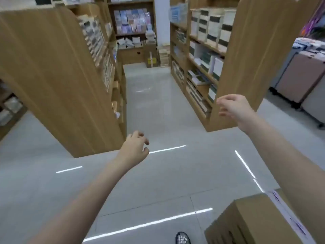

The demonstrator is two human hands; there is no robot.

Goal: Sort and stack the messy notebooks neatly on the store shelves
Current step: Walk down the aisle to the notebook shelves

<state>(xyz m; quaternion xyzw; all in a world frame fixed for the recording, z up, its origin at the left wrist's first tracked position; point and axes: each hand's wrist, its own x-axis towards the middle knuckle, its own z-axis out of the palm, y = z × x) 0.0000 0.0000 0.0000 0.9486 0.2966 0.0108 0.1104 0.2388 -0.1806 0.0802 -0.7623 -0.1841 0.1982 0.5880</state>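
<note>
I stand at the mouth of an aisle between two tall wooden shelf units. My left hand (pixel 134 148) hangs in the air over the grey floor beside the left shelf unit (pixel 58 81), fingers loosely curled and empty. My right hand (pixel 233 107) is raised in front of the end panel of the right shelf unit (pixel 249 59), fingers apart, holding nothing. Stacks of notebooks (pixel 202 60) fill the right unit's shelves, some leaning and uneven. More notebooks (pixel 132 20) line the far back shelf.
A taped cardboard box (pixel 255 221) stands at the lower right, close to my shoe (pixel 182 238). Another box (pixel 152 59) and piled books (pixel 164 56) sit at the aisle's far end. Wheeled carts (pixel 302 74) stand at the right. The glossy tiled floor (pixel 158 106) runs down the aisle.
</note>
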